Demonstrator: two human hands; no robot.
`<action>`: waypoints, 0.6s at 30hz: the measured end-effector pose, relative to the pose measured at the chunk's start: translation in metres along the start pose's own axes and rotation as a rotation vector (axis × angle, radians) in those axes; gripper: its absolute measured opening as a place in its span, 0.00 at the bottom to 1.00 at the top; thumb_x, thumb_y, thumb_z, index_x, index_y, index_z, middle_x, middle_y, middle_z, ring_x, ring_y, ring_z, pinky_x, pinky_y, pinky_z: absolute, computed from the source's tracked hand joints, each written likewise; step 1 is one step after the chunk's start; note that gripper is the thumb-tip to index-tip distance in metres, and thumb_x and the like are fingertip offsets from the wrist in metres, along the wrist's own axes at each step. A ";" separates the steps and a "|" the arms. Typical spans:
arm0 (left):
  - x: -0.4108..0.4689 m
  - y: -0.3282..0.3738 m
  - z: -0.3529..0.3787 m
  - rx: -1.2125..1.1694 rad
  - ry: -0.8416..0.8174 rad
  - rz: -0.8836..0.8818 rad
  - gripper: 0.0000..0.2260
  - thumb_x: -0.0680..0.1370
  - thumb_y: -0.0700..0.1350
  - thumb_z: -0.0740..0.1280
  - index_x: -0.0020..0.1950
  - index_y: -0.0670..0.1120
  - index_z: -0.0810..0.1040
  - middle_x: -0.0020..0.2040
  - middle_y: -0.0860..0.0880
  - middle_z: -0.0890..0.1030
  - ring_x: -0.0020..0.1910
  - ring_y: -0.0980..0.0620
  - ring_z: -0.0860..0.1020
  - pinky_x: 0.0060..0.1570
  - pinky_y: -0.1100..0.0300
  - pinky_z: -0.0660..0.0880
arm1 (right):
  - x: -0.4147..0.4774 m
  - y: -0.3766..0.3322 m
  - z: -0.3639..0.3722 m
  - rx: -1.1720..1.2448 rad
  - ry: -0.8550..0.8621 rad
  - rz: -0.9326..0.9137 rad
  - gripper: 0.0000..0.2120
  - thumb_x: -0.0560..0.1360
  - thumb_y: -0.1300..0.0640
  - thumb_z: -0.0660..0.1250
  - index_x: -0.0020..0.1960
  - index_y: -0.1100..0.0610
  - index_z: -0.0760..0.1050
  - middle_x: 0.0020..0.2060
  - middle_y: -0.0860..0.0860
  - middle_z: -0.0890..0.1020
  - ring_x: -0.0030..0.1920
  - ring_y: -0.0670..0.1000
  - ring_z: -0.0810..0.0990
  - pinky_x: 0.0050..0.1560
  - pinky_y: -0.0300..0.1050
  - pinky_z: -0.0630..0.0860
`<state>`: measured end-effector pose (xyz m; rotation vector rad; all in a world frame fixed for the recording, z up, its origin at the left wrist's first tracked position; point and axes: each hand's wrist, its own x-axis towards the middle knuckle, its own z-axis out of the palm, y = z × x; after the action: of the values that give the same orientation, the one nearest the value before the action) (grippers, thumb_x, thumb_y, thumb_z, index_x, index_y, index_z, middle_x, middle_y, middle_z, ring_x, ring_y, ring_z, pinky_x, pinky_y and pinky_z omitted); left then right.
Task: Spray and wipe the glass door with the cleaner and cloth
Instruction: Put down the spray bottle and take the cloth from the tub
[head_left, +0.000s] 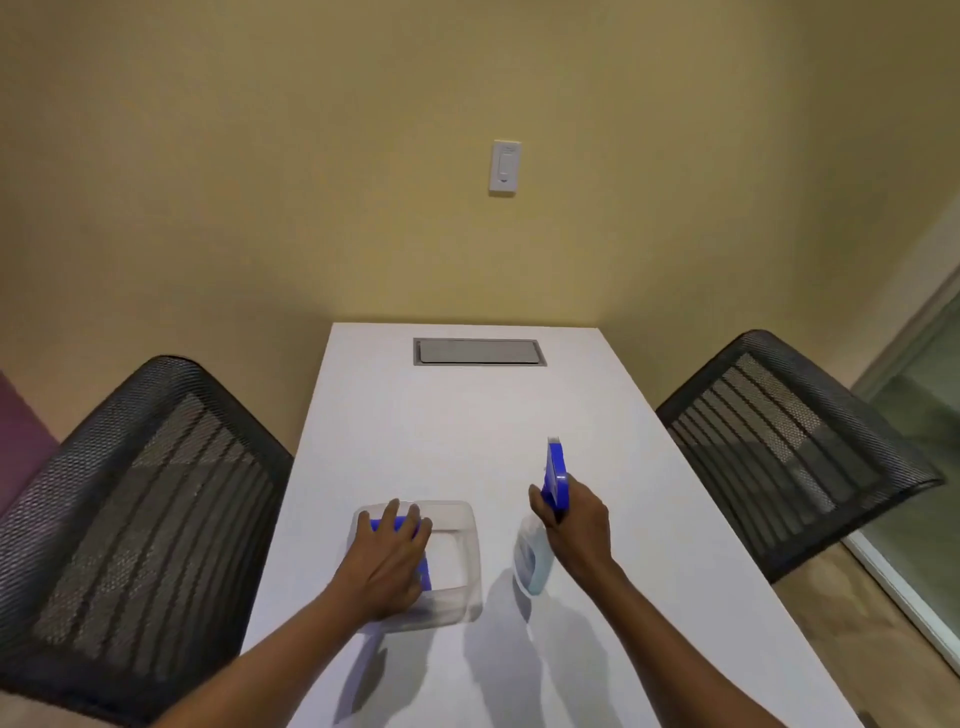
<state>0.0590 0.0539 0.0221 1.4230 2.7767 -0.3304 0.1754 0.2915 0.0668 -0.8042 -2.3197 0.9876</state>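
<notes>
Left hand (387, 558) on blue cloth (400, 525), apparently, inside clear tub (462, 519).

We see a plain yellow wall (311, 156) with a white light switch (504, 167) above the far edge of a white table (467, 415). Grey cable hatch (479, 352) sits flush near that far edge. Black mesh chairs flank it: one left (140, 519), one right (795, 447). Purple panel (21, 436) far left. Glass panel in a white frame (924, 395) at right, tan floor (841, 623) below it.
</notes>
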 end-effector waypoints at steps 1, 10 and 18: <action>0.003 -0.003 0.007 0.009 -0.006 -0.015 0.30 0.75 0.56 0.60 0.73 0.42 0.64 0.74 0.39 0.68 0.71 0.34 0.66 0.60 0.36 0.71 | 0.005 0.003 0.007 0.001 -0.007 -0.004 0.14 0.74 0.50 0.71 0.37 0.55 0.69 0.30 0.52 0.77 0.30 0.53 0.76 0.32 0.43 0.72; 0.017 -0.027 0.061 -0.013 -0.154 -0.134 0.28 0.81 0.54 0.53 0.77 0.42 0.51 0.78 0.38 0.56 0.76 0.34 0.54 0.66 0.33 0.61 | 0.028 0.025 0.048 0.020 -0.075 -0.018 0.16 0.73 0.50 0.72 0.36 0.55 0.68 0.28 0.52 0.75 0.28 0.51 0.72 0.31 0.43 0.71; 0.021 -0.032 0.070 -0.028 -0.214 -0.158 0.27 0.82 0.55 0.50 0.77 0.44 0.52 0.78 0.39 0.56 0.75 0.36 0.57 0.68 0.34 0.61 | 0.036 0.044 0.054 0.067 -0.097 0.030 0.16 0.72 0.48 0.72 0.37 0.57 0.71 0.30 0.53 0.78 0.30 0.53 0.76 0.32 0.46 0.75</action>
<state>0.0147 0.0391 -0.0424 1.0934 2.7104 -0.4165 0.1302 0.3154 0.0078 -0.7823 -2.3481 1.1340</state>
